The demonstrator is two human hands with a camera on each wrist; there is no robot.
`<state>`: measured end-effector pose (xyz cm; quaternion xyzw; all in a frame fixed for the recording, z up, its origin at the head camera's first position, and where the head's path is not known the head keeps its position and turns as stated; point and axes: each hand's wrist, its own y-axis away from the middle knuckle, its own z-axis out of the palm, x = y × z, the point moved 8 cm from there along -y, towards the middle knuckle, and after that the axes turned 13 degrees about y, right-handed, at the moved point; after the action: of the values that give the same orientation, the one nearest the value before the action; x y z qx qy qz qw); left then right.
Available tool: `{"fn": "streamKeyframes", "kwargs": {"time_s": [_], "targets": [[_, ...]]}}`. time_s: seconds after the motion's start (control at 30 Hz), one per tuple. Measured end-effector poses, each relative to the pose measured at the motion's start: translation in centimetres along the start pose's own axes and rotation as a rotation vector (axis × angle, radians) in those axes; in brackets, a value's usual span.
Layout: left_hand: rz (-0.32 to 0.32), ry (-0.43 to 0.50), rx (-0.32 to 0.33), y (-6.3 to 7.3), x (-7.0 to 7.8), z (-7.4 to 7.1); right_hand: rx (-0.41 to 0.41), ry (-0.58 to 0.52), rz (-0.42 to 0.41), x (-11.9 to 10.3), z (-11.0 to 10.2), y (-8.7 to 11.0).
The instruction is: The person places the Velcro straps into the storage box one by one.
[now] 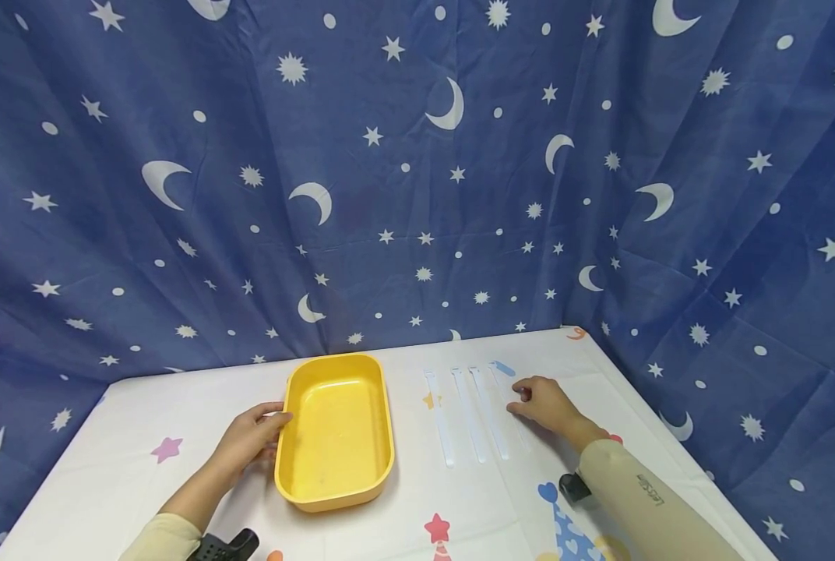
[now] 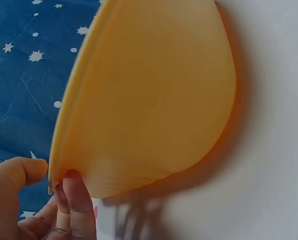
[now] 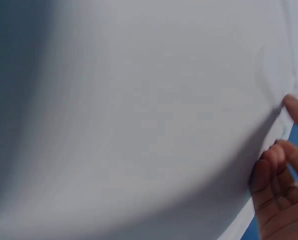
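Observation:
A yellow rectangular tub (image 1: pixel 336 436) with rounded corners stands on the table, bare inside. At its left rim my left hand (image 1: pixel 249 436) holds the edge; the left wrist view shows the thumb on one side of the rim and fingers against the outer wall (image 2: pixel 154 100). Several thin, pale, translucent strips lie side by side right of the tub, such as the leftmost strip (image 1: pixel 440 421). My right hand (image 1: pixel 547 405) is beside the rightmost, very faint strip (image 1: pixel 505 397). Its thumb (image 3: pixel 296 110) and fingers are apart, with nothing visible between them.
A white tablecloth (image 1: pixel 403 499) with printed stars, hats and other shapes covers the table. Behind and to the right hangs a blue curtain (image 1: pixel 389 195) with moons and stars. Black wrist devices, one a dark camera (image 1: pixel 573 487), sit at both forearms.

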<state>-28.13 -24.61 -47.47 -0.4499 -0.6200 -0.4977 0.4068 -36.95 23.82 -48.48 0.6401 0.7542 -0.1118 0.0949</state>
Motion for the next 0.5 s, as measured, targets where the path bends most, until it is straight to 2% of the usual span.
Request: {"fn": "streamKeyframes", "kwargs": {"time_s": [0.2, 0.37, 0.5], "targets": [[-0.02, 0.074, -0.019, -0.05, -0.21, 0.07, 0.003, -0.126, 0.114, 0.41, 0.04, -0.02], [-0.033, 0.113, -0.031, -0.1, -0.41, 0.05, 0.007, -0.135, 0.149, 0.29, -0.05, -0.12], [-0.042, 0.144, -0.042, -0.17, -0.58, 0.0, 0.02, -0.121, 0.147, 0.02, -0.25, -0.26]]}}
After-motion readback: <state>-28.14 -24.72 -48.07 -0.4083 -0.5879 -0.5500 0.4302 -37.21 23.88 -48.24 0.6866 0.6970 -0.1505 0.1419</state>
